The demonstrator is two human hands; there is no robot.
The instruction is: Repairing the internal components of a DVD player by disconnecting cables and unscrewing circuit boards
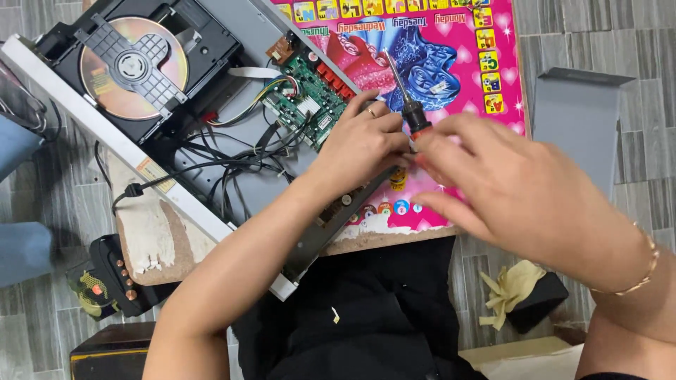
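A shiny gold disc [130, 67] sits in the black tray at the far left of an open grey disc player [211, 141]. Black wires [232, 158] curl across its middle. A green circuit board [310, 98] with red parts lies just right of the wires. The left hand [362, 144] rests beside this board, on the player's edge, and its fingers close around the screwdriver [410, 105]. The screwdriver has a thin metal rod and a black and red handle, and it points up and away. The right hand [521, 190] touches the handle's end with curled fingers; it looks blurry. The surface [151, 236] is a worn wooden board with a bright pink picture sheet [465, 63] on it. A flat grey metal cover [581, 119] lies on the grey tiled floor [648, 42] at right.
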